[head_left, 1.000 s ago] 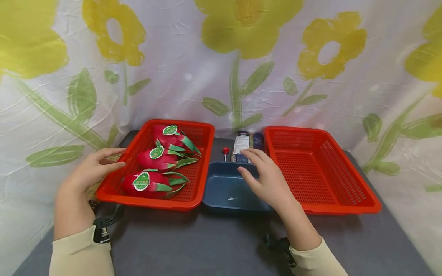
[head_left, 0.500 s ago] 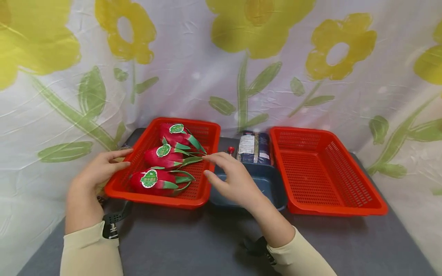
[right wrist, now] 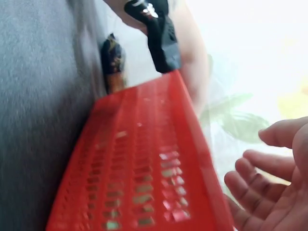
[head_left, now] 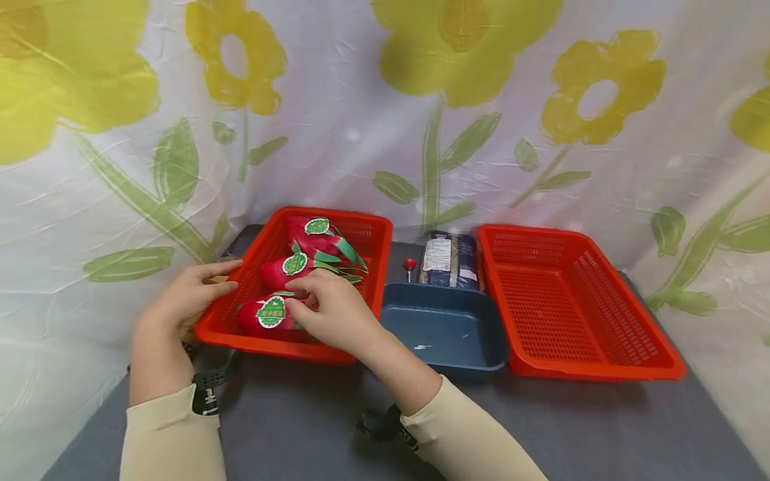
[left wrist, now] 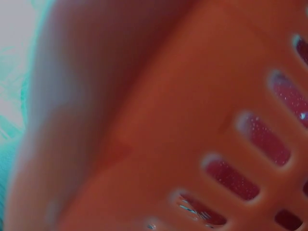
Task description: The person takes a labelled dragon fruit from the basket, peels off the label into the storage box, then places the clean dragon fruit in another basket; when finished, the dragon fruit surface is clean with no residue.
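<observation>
My head camera looks forward and down from above, covering my left hand, my right hand and the red basket at them. My left wrist's camera sees that basket's wall very close beside my left hand; my right wrist's, turned sideways, looks past it toward my left arm.

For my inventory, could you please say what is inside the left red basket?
Three dragon fruits; the right hand hides parts of the nearer two, and they cover the basket floor beneath.

Blurred left hand beside slotted orange-red basket; speckled dark-red surface visible through slots.
</observation>
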`<state>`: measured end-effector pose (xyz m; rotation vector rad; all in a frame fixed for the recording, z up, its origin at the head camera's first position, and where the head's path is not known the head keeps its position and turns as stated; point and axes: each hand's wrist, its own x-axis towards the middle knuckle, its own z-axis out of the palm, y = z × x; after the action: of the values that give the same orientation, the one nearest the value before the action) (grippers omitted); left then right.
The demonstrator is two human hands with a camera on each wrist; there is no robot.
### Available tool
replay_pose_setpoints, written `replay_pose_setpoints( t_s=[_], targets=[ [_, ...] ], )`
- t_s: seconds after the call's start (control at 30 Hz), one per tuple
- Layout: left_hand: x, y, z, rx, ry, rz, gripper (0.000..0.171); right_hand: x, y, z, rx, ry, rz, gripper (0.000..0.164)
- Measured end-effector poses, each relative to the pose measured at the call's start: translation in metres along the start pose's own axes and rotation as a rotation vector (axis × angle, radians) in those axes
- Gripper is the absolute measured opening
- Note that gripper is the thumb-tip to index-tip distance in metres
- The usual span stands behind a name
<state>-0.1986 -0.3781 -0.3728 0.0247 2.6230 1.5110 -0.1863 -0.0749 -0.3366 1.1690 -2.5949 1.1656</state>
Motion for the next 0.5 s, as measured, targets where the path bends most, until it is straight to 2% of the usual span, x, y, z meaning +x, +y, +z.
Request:
replay_pose_setpoints(
  t_s=[0.1, 0.3, 0.37, 0.5],
  targets=[
    [0.0, -0.001, 0.0, 0.016, 0.0, 0.009, 0.057, 0.009, -0.004, 0.014, -0.043, -0.024, 0.076, 0.033],
    [-0.001, 0.0, 0.0, 0.011, 0.004, 0.032, 0.056, 0.019, -0.006, 0.036, -0.122, -0.042, 0.308, 0.028],
    [-0.002, 0.001, -0.001, 0.006, 0.006, 0.034, 0.056, 0.021, -0.005, 0.042, -0.13, -0.021, 0.334, 0.026],
    [-0.001, -0.002, -0.003, 0.014, 0.008, 0.033, 0.056, 0.021, -0.004, 0.047, -0.117, 0.047, 0.302, 0.019]
  ],
)
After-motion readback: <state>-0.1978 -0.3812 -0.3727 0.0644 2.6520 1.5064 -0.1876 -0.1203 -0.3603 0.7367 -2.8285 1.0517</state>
